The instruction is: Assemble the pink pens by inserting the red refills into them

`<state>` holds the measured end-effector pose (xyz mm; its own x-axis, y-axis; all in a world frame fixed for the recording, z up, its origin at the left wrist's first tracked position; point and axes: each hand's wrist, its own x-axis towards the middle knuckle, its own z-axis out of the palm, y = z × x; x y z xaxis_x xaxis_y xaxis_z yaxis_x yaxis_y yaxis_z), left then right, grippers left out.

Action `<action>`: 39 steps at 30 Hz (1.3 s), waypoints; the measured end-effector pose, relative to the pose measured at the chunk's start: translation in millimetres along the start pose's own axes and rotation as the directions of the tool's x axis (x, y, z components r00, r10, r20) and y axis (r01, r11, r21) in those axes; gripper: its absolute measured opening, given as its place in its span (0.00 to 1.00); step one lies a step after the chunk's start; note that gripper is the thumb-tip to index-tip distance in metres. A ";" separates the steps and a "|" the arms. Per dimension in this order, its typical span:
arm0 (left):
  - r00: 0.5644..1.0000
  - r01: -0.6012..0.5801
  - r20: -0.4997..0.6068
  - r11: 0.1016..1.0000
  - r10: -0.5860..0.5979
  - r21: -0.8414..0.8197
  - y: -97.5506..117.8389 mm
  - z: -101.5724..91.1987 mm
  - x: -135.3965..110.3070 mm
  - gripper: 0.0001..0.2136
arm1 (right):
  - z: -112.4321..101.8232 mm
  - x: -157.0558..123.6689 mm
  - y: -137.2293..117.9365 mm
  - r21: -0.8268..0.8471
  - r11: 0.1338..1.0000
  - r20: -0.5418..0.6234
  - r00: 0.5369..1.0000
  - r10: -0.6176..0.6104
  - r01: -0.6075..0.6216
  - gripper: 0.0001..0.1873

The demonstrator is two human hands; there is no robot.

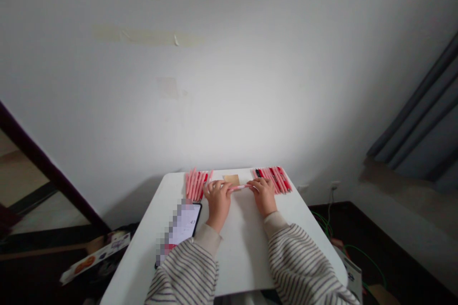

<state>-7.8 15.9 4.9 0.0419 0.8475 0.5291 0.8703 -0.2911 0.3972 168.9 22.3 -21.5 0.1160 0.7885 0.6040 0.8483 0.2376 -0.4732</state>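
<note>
A pink pen point(240, 188) lies crosswise between my two hands near the far side of the white table point(238, 248). My left hand point(218, 200) is closed on its left end. At its right end the fingers of my right hand point(264, 195) pinch it. Behind the pen is a small tan square point(232, 179). Several pink and red pens point(195, 186) lie side by side just left of my left hand. Another row of pink and red pens point(275, 179), with a black one among them, lies beyond my right hand, partly hidden by it.
A phone point(186, 225) with a lit screen lies on the table's left side, by my left forearm. The white wall point(229, 105) rises behind the table. Green cables point(324, 224) hang at the right, below a wall socket point(335, 184). A grey curtain point(422, 114) hangs far right.
</note>
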 end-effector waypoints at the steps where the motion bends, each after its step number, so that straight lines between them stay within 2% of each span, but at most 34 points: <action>1: 1.000 0.014 -0.006 1.000 -0.013 0.014 -0.6 0.1 0.0 0.10 | -0.1 0.5 1.5 -0.003 1.000 -0.006 1.000 0.008 -0.008 0.09; 9: 0.997 0.075 0.031 0.996 -0.077 0.043 -0.2 -1.0 -0.4 0.09 | 1.6 2.4 11.0 -0.011 1.000 -0.027 1.000 0.011 -0.011 0.11; 18: 0.999 0.053 -0.003 0.997 -0.053 0.047 -3.1 1.5 -0.3 0.08 | 1.0 3.2 12.0 0.032 0.999 -0.028 1.000 0.011 -0.011 0.12; 27: 0.999 0.037 -0.015 0.995 -0.036 0.089 -1.9 -0.8 -1.2 0.10 | -1.8 3.5 9.5 -0.008 1.000 -0.017 1.000 0.011 -0.011 0.11; 39: 0.998 0.041 0.038 0.992 -0.046 0.123 1.0 -2.7 -2.5 0.10 | -6.6 3.3 2.6 0.017 1.000 -0.062 0.998 -0.005 0.006 0.11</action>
<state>-8.4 12.3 6.0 0.0204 0.8765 0.4810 0.9252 -0.1989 0.3232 175.0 21.8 -16.4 0.1440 0.7504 0.6451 0.8403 0.2515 -0.4802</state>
